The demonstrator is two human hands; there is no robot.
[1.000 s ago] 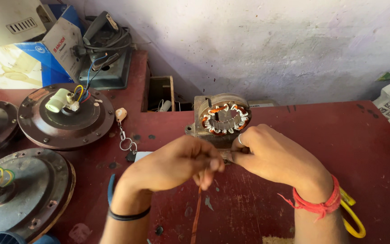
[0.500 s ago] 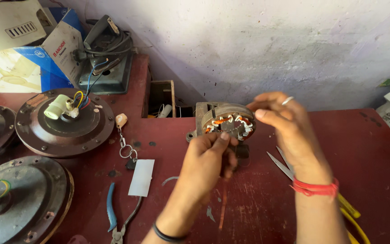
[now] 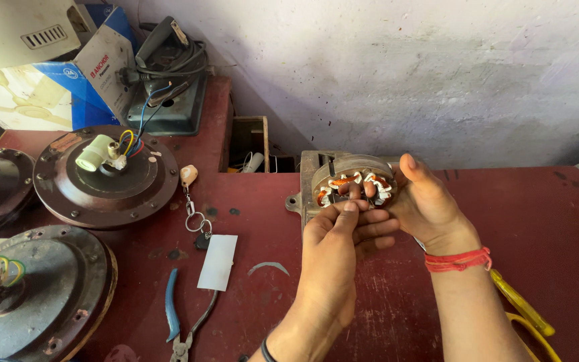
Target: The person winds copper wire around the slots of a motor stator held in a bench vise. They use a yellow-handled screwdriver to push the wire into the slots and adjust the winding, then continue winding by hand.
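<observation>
From the bottom edge of the frame both forearms rise toward the centre, the left hand (image 3: 343, 234) with a dark band at the wrist, its fingers curled and pinching at the front of the small motor stator (image 3: 353, 188), the right hand (image 3: 427, 204) with a red thread at the wrist, cupped around the stator's right side, thumb up. The stator sits just above centre, over the red counter (image 3: 537, 214); its lower part is hidden behind the fingers, and whether it rests on the counter cannot be told. Blue-handled pliers (image 3: 179, 322) lie lower left, cut off by the frame; further up left a round fan motor housing (image 3: 105, 175)
</observation>
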